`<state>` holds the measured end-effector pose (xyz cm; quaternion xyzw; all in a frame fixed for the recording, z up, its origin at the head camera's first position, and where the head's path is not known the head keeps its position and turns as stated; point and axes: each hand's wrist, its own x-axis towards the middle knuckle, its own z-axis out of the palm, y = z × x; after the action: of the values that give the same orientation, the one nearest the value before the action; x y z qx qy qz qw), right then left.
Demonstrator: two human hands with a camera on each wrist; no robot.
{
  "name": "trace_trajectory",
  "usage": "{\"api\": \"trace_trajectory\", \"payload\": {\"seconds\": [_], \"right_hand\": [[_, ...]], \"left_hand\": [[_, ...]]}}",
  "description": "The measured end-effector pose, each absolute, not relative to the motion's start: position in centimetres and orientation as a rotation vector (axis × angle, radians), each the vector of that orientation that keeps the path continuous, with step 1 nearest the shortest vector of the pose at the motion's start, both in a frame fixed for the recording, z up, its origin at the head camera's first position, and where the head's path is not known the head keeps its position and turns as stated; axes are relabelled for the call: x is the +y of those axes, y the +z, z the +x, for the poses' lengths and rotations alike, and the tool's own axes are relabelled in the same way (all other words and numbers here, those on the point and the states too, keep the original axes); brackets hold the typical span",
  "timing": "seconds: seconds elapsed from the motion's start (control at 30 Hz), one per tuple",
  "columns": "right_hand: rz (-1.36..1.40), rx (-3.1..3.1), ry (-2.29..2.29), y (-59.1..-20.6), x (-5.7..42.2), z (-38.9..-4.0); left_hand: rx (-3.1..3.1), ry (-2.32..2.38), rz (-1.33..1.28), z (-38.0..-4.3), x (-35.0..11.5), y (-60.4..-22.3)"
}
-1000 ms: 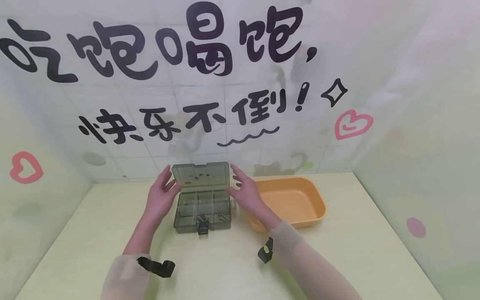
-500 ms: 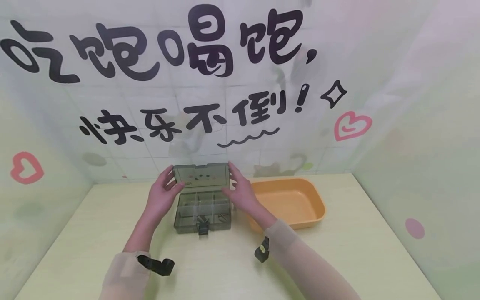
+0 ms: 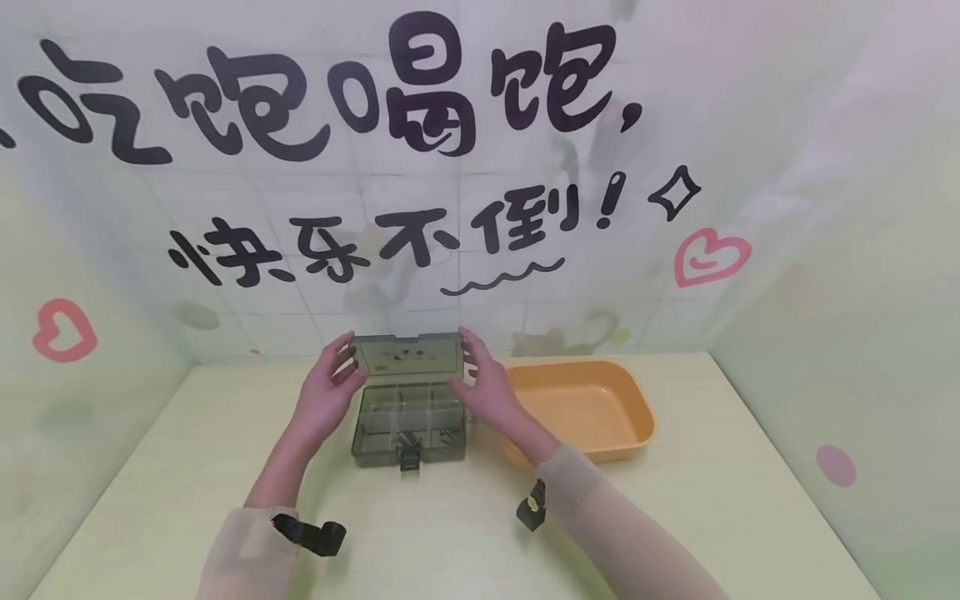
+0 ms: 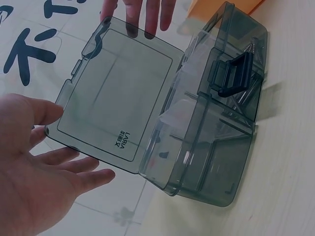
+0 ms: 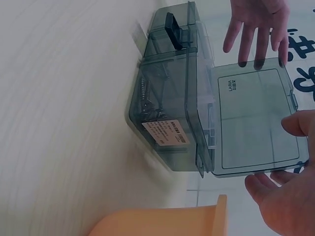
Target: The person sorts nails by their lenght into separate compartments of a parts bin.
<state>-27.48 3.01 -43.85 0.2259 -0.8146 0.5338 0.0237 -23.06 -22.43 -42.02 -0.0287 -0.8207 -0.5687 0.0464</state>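
Note:
A translucent grey-green compartment box (image 3: 375, 457) stands on the table with its hinged lid (image 3: 408, 358) raised. My left hand (image 3: 324, 402) pinches the lid's left side, thumb on the inner face and fingers behind, clearest in the left wrist view. On the opposite side my right hand (image 3: 491, 393) holds the lid's edge between thumb and fingers. A dark latch (image 3: 409, 457) hangs at the box's front. Screws (image 5: 145, 93) and other thin metal pieces lie in the front compartments; the walls blur their exact kind. A printed label (image 5: 167, 132) is stuck to one side.
An orange tray (image 3: 643, 421) stands right of the box, close to my right forearm, which covers its left end. Behind the box rises a white wall (image 3: 457, 300) with large black lettering. The pale table (image 3: 435, 533) extends in front.
My hands were beside the raised lid, then came inward and took hold of its two sides. The lid's top edge has tipped slightly forward and down. The box body stays in place.

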Motion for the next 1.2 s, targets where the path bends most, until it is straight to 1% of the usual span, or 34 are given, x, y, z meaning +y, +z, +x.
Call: {"api": "trace_trajectory", "payload": {"seconds": [0.3,0.8,1.0,1.2], "right_hand": [[0.710,-2.477,1.608,-43.9,3.4,-26.3],[0.731,-2.539,1.507,-44.0,4.3,-24.7],[0.831,-2.569,1.403,-43.9,4.4,-23.8],[0.945,-2.575,1.262,-44.3,3.9,-23.1]], "left_hand": [[-2.488,-1.762,-0.059,-22.1,-22.8,-42.3],[-2.586,-1.555,-0.040,-20.2,-22.7,-43.1],[-2.623,-1.501,0.007,-19.3,-22.6,-44.1],[-2.617,-1.432,-0.021,-18.7,-22.2,-45.1]]}}
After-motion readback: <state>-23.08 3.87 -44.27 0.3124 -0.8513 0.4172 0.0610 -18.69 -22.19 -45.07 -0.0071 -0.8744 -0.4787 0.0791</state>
